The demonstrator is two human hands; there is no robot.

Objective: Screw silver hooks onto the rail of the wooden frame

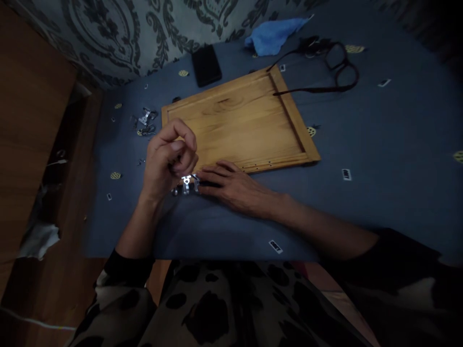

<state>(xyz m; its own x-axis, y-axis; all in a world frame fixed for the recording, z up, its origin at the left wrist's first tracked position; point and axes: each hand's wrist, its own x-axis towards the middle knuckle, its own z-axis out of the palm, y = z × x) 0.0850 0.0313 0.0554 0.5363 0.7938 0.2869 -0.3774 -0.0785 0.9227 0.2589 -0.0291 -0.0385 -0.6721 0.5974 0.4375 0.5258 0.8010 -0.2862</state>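
A framed wooden panel (249,120) lies flat, with small dark holes along its near edge. My left hand (168,156) is raised over the panel's near left corner, its fingers curled and pressed together; anything inside them is too small or hidden to name. My right hand (235,188) rests with fingers extended on the near edge of the panel. Its fingertips touch or nearly touch a shiny metal hinge (186,184), which sits at that edge between my hands and is partly covered by them.
More metal hinge pieces (146,118) lie left of the panel on the blue cloth (343,207). Behind it are a black flat case (206,66) and a blue rag (273,36). Dark-framed glasses (338,88) overlap its far right corner.
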